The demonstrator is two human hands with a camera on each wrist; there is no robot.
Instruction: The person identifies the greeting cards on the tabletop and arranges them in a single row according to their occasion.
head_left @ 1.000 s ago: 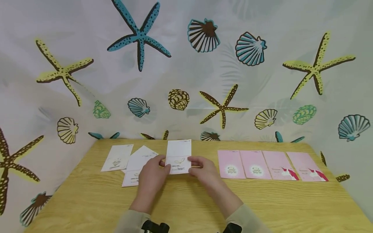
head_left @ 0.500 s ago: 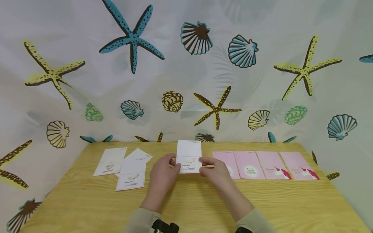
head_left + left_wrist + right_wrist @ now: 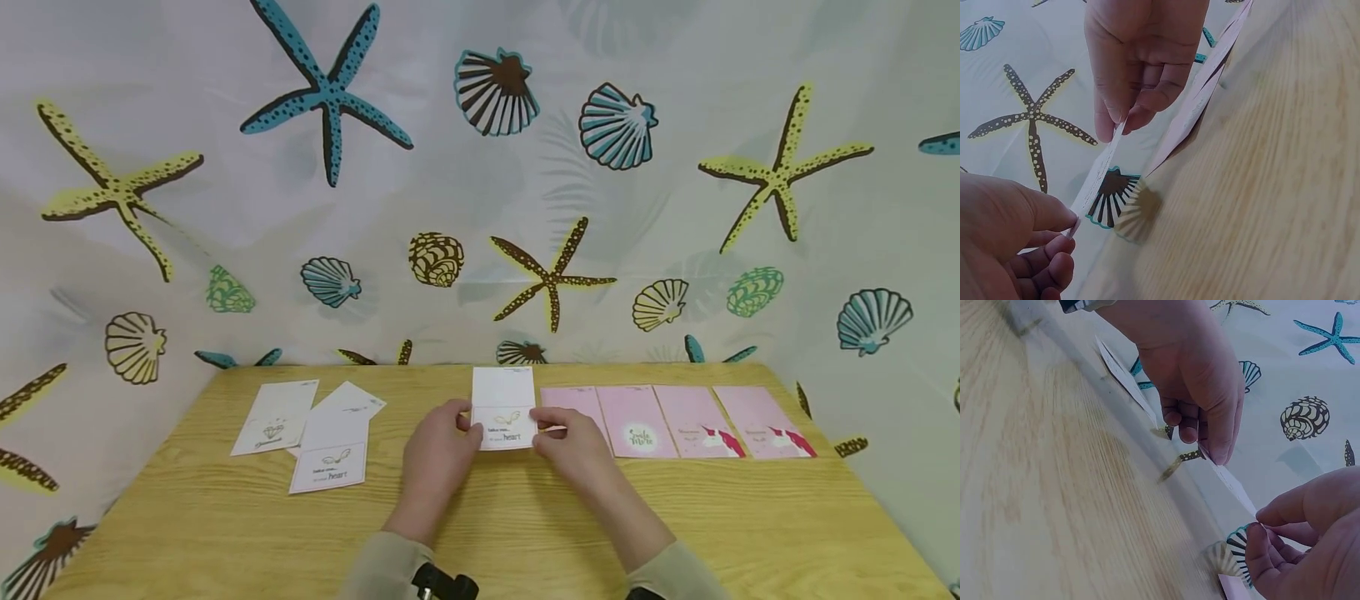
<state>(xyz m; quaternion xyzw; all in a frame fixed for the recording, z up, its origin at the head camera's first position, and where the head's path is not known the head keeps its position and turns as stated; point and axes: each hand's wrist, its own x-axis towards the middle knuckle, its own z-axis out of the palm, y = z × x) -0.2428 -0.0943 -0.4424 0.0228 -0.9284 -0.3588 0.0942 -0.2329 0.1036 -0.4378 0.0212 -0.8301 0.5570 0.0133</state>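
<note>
Between my hands is a white card (image 3: 502, 387) printed with small golden wings and the word "heart" on its lower half. My left hand (image 3: 438, 458) pinches its left edge between thumb and fingers. At the opposite edge, my right hand (image 3: 577, 450) pinches it the same way. Both wrist views show the card edge-on; in the left wrist view it appears as a thin strip (image 3: 1094, 178) above the table. The leftmost pink card (image 3: 573, 397) lies just right of it, partly hidden behind my right hand.
Three more pink cards continue the row rightward, two with a red-maned unicorn (image 3: 757, 417). On the left lie a white diamond card (image 3: 277, 412), a matching wings card (image 3: 330, 450) and a tilted white card (image 3: 360, 400) partly underneath. A shell-and-starfish cloth (image 3: 450, 167) hangs behind the wooden table (image 3: 525, 525).
Both hands have carried the white card rightward, away from the white cards and up to the pink row. The wings card on the left, earlier partly covered by my left hand, now shows fully.
</note>
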